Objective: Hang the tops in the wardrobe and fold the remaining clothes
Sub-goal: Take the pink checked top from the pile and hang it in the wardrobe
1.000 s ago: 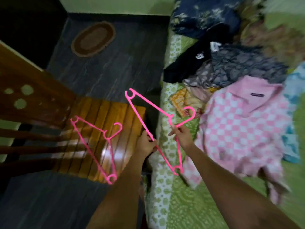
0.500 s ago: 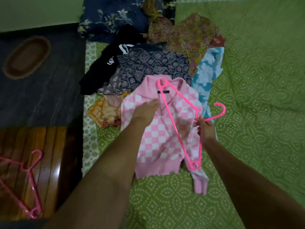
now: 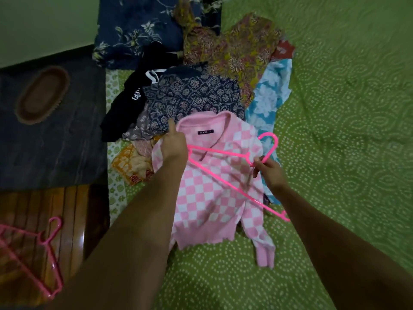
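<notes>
Getting the pink checked top (image 3: 214,193), lying mid-frame on the bed (image 3: 335,108), onto a hanger (image 3: 225,173): left hand (image 3: 173,146) pinches the collar, right hand (image 3: 268,171) grips the hanger's neck, so next I'd guess one arm slides into the neckline.

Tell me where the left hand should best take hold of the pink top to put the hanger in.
Probably the collar, at its left edge, coming from the left. The top lies flat, neck open, and the hanger held by the right hand already points there. The left hand is beside it.
</notes>
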Motion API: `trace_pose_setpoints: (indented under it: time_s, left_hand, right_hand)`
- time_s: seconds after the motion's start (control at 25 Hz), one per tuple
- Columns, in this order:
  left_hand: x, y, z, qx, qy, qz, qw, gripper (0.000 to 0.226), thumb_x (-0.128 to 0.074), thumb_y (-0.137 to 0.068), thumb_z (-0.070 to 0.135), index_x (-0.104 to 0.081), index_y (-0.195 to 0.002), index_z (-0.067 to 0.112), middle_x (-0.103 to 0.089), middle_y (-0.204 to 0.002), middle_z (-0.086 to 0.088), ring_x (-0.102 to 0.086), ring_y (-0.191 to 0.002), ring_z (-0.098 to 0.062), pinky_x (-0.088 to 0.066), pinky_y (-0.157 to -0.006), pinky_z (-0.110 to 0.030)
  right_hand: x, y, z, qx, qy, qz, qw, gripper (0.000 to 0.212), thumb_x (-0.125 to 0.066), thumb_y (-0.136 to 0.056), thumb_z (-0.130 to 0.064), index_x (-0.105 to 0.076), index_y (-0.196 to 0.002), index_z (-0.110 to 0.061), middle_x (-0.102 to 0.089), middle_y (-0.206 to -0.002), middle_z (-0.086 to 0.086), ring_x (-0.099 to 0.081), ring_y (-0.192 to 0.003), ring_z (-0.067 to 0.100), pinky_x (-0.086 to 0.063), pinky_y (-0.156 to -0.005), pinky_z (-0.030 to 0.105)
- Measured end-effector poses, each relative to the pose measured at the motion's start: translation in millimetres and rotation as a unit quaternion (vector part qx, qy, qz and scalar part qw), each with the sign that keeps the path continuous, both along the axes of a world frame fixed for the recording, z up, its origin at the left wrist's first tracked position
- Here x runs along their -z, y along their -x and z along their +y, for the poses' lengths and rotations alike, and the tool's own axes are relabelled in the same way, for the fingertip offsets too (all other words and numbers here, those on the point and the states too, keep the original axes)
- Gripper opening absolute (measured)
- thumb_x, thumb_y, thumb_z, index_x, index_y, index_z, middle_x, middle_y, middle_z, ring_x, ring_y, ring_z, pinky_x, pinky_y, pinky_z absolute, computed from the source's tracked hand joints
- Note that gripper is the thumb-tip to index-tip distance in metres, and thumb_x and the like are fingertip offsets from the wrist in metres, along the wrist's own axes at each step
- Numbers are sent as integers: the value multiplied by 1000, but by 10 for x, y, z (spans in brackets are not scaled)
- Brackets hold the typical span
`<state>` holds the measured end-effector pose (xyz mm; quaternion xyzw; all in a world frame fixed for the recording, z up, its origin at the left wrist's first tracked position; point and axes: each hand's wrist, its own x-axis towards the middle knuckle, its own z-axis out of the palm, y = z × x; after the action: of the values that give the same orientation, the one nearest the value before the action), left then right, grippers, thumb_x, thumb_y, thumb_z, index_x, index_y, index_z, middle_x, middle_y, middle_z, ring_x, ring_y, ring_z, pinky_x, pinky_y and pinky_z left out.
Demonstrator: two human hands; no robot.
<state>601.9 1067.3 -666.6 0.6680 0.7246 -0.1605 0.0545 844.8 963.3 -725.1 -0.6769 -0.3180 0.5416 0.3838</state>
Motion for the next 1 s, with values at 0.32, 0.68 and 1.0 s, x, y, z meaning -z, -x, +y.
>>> trace_pose_setpoints:
  time_s: [0.32,0.68,1.0]
  left_hand:
    - [-617,-347,-618,-13,118,-148,982,47,-49,-91,0,-45,-137,12,-4,-159,-4,-55,-117,-30,-50,-87,-37]
    - [-1360,146,-340,127,81,-210,966,52,-51,-91,53,-41,-136,30,-59,-123,6,-44,-120,-20,-29,-104,-44]
    - [-1791,-156,-634,158,108,-276,942,14,-44,-99,40,-41,-95,28,-59,-95,-7,-55,-83,-25,-45,-75,-37]
  right_hand:
    - [-768,486,459,-191,-24,-140,971,30,-52,-95,-38,-60,-77,-16,-67,-68,2,-56,-65,15,-43,-70,33]
    - [-1270,389,395,-188,-58,-63,978,34,-55,-96,-21,-56,-62,-17,-56,-54,-3,-59,-72,25,-42,-80,39]
    - [-1674,303,5,-22,-189,-344,920,47,-61,-84,-49,-51,-113,-13,-48,-108,4,-42,-99,23,-34,-85,39]
